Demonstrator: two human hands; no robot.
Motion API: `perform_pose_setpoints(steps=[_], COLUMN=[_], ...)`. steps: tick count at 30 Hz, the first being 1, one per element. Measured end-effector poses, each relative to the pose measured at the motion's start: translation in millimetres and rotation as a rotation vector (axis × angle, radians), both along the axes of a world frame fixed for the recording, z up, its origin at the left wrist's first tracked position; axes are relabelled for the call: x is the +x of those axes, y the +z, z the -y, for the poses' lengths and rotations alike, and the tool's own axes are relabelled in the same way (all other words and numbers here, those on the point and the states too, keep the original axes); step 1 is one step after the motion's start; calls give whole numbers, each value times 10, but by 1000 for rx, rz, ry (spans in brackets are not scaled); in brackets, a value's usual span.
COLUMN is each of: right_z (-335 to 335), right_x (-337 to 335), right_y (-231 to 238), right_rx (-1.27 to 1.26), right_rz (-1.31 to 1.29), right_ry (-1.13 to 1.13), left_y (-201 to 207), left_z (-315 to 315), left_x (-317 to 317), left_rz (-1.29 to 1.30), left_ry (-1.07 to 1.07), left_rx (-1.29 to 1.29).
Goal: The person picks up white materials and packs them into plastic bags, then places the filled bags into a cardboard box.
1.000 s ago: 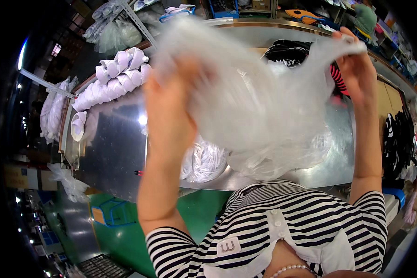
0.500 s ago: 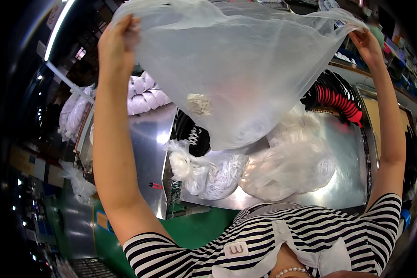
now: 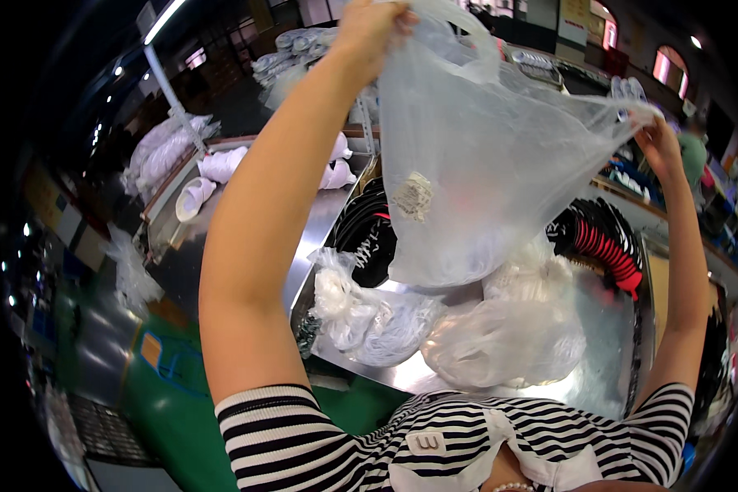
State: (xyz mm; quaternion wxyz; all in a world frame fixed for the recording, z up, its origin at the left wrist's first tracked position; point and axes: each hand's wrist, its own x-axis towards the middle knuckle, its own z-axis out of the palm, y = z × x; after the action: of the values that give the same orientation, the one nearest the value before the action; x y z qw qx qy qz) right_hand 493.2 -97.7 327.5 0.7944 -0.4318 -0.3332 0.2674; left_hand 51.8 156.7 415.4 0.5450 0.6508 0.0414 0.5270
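A large translucent plastic bag [image 3: 476, 156] hangs stretched between my raised hands. My left hand [image 3: 373, 33] is closed on its upper left edge, near a loop of the bag. Further right and lower, my right hand [image 3: 656, 143] pinches the bag's upper right corner. A pale, crumpled patch [image 3: 412, 197] shows at the lower left of the bag; I cannot tell what it is. Below the bag, on the metal table, lie a knotted clear bag of white laces [image 3: 394, 328] and a bigger clear plastic bag [image 3: 508, 336] with unclear contents.
Black shoes with white laces [image 3: 373, 246] stand behind the lace bag. A row of black and red shoes [image 3: 603, 246] lines the table's right side. White shoe-like pieces [image 3: 197, 197] lie on the left surface. A blue-framed stool [image 3: 168, 361] stands on the green floor.
My left hand has moved right and up, drawing the hands closer together. The bag now hangs narrower between them, its left edge more upright. The view has shifted too.
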Motion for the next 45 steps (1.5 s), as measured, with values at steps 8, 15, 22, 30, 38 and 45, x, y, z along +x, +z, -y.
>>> perform_pose_setpoints(steps=[8, 15, 22, 30, 38, 45], right_z=[42, -340, -619, -677, -397, -190], right_x=[-152, -2199, -2675, -2930, -2934, -2093], right_y=[66, 216, 304, 463, 340, -1504], right_rx=[-60, -151, -11, 53, -53, -219], right_rz=[69, 747, 524, 364, 981, 875], right_ry=[120, 354, 278, 369, 429, 348], left_y=[-55, -169, -358, -2065, -1919, -1464], left_z=[165, 861, 1297, 1130, 1067, 1346], left_x=[352, 673, 12, -444, 339, 401], left_rz=[-70, -137, -323, -541, -34, -24], left_ry=[-12, -185, -106, 167, -204, -363], left_rx=[68, 134, 585, 460, -286, -454])
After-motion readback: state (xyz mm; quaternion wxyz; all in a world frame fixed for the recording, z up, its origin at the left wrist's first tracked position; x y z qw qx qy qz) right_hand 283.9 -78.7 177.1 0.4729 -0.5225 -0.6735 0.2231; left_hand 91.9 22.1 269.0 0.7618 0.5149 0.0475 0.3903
